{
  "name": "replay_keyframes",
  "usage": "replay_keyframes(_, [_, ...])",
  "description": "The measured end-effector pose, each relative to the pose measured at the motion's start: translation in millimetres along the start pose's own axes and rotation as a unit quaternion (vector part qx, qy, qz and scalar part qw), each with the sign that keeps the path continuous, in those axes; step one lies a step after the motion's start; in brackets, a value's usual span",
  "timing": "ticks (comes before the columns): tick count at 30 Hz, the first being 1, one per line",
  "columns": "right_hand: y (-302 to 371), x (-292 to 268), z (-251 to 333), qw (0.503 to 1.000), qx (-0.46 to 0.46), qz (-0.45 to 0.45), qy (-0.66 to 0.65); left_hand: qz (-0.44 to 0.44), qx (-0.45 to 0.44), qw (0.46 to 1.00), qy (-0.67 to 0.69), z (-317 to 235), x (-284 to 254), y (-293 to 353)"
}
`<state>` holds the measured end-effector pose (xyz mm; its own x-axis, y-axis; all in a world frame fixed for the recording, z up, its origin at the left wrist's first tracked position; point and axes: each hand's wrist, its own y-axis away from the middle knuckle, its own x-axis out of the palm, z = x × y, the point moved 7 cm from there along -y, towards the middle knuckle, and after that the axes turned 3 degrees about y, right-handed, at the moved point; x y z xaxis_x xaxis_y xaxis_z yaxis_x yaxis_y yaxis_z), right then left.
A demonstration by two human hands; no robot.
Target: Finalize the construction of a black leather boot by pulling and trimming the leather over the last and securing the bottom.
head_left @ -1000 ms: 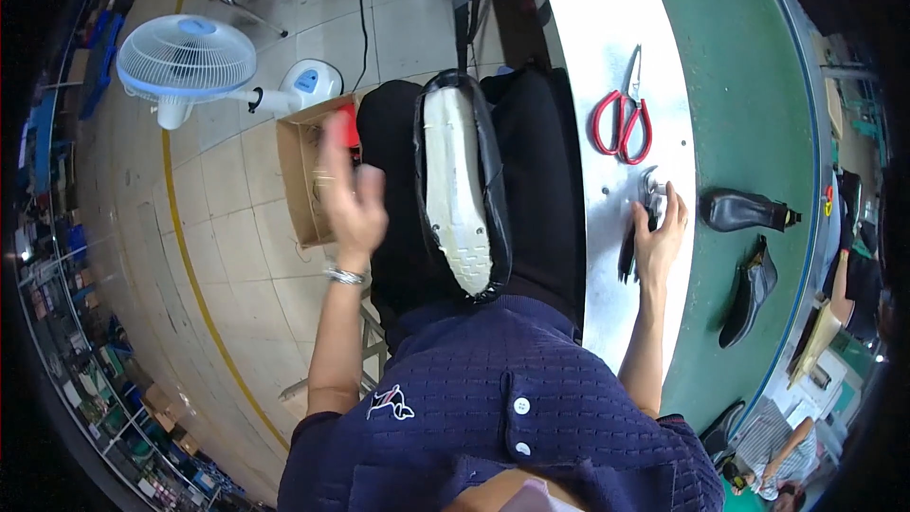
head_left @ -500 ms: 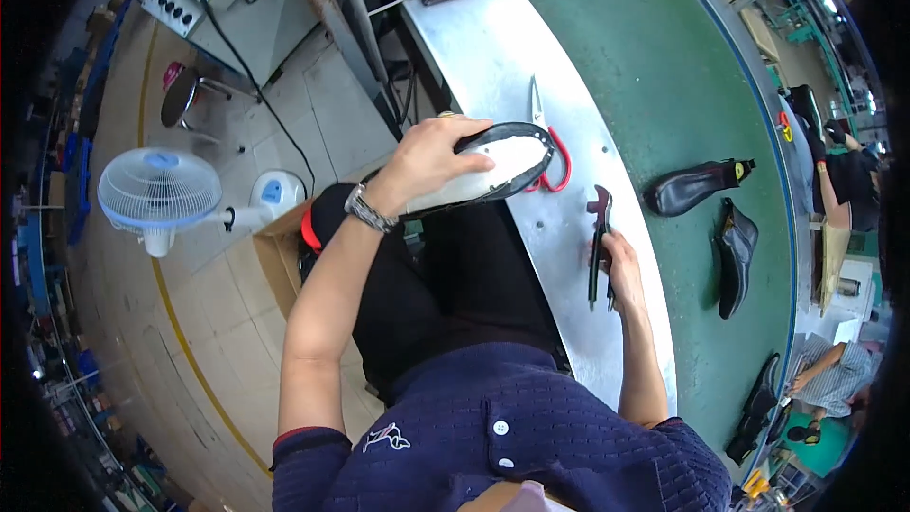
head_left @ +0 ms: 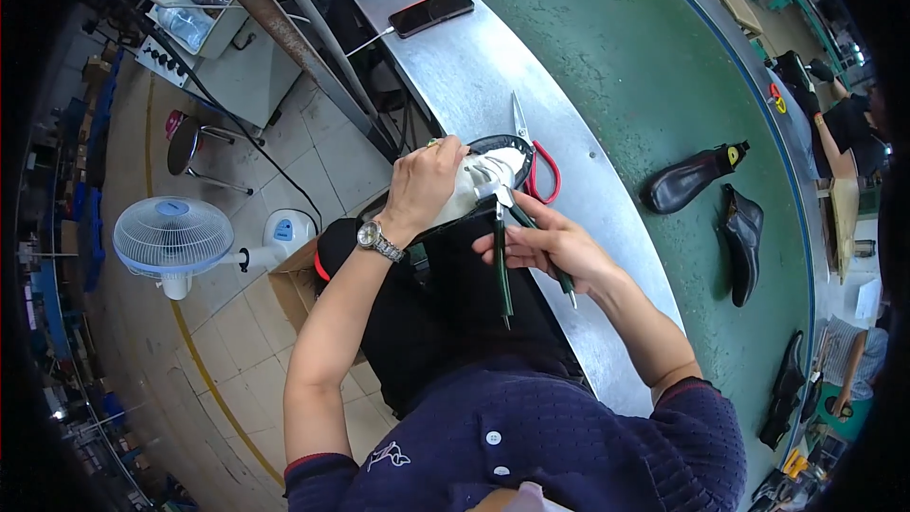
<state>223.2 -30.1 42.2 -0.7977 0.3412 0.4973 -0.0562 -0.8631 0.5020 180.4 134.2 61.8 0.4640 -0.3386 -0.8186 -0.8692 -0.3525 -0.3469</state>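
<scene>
My left hand (head_left: 424,188) is closed round an unfinished shoe (head_left: 466,195), held bottom up over my lap at the metal ledge. Its underside is white, with black material round the rim. With my right hand (head_left: 566,248) I grip lasting pliers (head_left: 502,270), whose dark green handles are spread apart. The head of the pliers touches or nearly touches the white underside near the toe; whether the jaws hold any material I cannot tell. Red-handled scissors (head_left: 545,180) lie on the ledge just beyond the shoe, partly covered by it.
Along the metal ledge (head_left: 483,62) lies a phone (head_left: 431,12) on a cable. Black shoes (head_left: 692,178) rest on the green conveyor belt (head_left: 607,85) to the right. At left stand a fan (head_left: 173,237) and a cardboard box (head_left: 292,286). Other people are at the far right.
My right hand has lifted the pliers off the ledge and brought them left to the shoe's underside. The handles now stand wider apart. My left hand still holds the shoe.
</scene>
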Motion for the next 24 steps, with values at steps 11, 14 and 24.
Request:
replay_keyframes(11, [-47.8, 5.6, 35.3, 0.989, -0.022, -0.043, 0.143, -0.001, -0.161, 0.982, 0.096, 51.7, -16.2, -16.6])
replay_keyframes(14, [-48.1, -2.4, 53.5, 0.961, 0.028, -0.028, 0.275, 0.087, -0.216, 0.951, 0.203, 52.5, -15.7, -1.7])
replay_keyframes(24, [-50.3, 16.9, 86.5, 0.804, 0.089, 0.053, 0.585, -0.003, -0.193, 0.981, -0.013, -14.9, -1.2, 46.0])
